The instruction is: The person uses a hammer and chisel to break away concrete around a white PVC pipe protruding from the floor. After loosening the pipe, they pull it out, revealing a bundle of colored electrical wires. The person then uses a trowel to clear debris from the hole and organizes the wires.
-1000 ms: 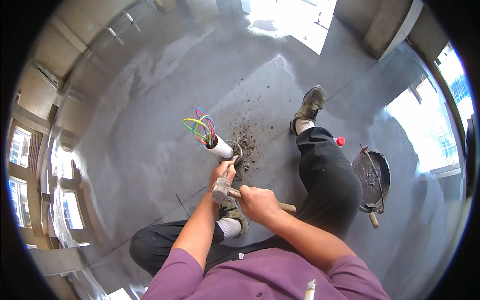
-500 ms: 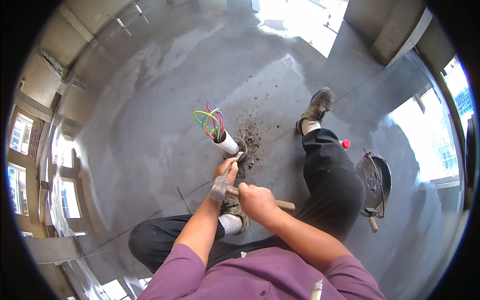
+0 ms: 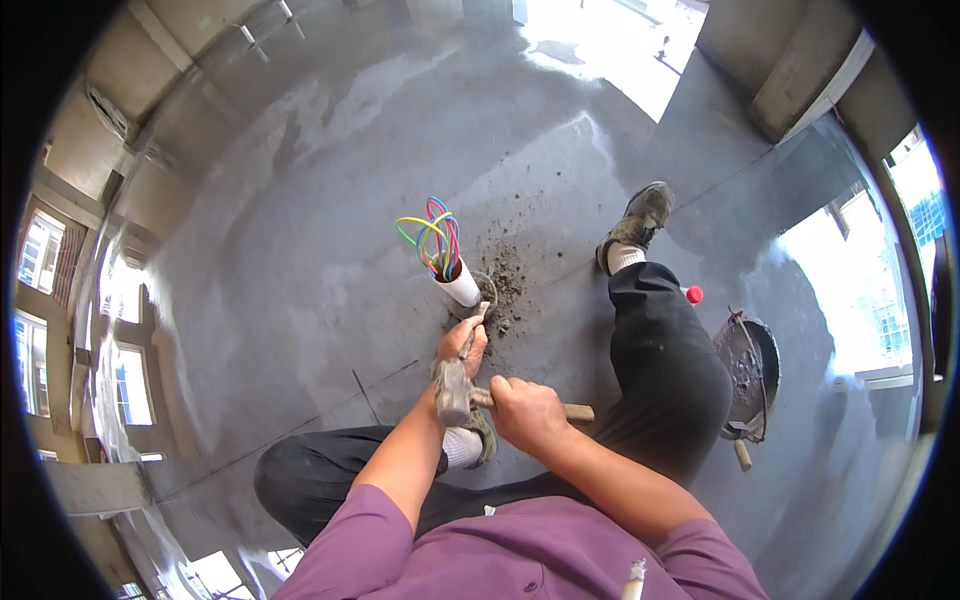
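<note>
A white plastic pipe (image 3: 460, 288) stands out of the grey floor, with looped red, blue, yellow and green wires (image 3: 437, 240) coming from its top. Around its foot is a chipped hollow (image 3: 486, 290). My left hand (image 3: 462, 342) is closed round a chisel (image 3: 481, 314), whose tip points into the hollow beside the pipe. In my right hand (image 3: 527, 410) is the wooden handle of a hammer (image 3: 454, 393). The hammer head hangs over my left wrist, in line with the chisel's rear end and apart from it as far as I can tell.
Crumbled debris (image 3: 512, 285) is scattered right of the pipe. A black bucket (image 3: 750, 370) of grey mix stands beyond my right knee, with a wooden handle (image 3: 743, 456) by it. A red-capped bottle (image 3: 693, 295) is partly hidden by my right leg (image 3: 660, 350).
The hammer head has drawn back slightly toward me and looks larger, closer to the camera. My left hand still holds the chisel at the hollow; the whole view has shifted a little.
</note>
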{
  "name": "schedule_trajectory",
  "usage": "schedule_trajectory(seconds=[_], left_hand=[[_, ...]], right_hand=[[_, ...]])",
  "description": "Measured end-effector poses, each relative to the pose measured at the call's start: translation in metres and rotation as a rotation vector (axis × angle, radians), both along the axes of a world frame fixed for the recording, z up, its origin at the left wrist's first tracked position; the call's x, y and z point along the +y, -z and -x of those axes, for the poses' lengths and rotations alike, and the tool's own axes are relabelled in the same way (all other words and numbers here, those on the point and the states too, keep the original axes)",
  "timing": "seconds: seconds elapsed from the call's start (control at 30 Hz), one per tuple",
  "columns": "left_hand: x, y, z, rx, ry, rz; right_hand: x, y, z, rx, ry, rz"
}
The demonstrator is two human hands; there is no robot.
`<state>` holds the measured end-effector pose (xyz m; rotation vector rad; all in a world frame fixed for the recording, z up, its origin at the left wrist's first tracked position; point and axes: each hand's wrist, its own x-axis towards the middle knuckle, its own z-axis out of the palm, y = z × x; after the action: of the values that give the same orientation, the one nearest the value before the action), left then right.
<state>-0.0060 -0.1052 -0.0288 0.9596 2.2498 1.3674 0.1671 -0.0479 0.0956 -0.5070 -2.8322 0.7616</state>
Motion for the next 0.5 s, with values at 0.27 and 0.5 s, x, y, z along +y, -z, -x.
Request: schedule_trajectory(seconds=[0.27, 0.5], left_hand=[[-0.003, -0.003, -0.005, -0.095, 0.018, 0.027], [-0.007, 0.001, 0.001, -0.052, 0.021, -0.012]], right_hand=[[-0.004, 0.005, -0.004, -0.057, -0.028, 0.003], [-0.005, -0.002, -0.004, 0.031, -0.093, -0.017]])
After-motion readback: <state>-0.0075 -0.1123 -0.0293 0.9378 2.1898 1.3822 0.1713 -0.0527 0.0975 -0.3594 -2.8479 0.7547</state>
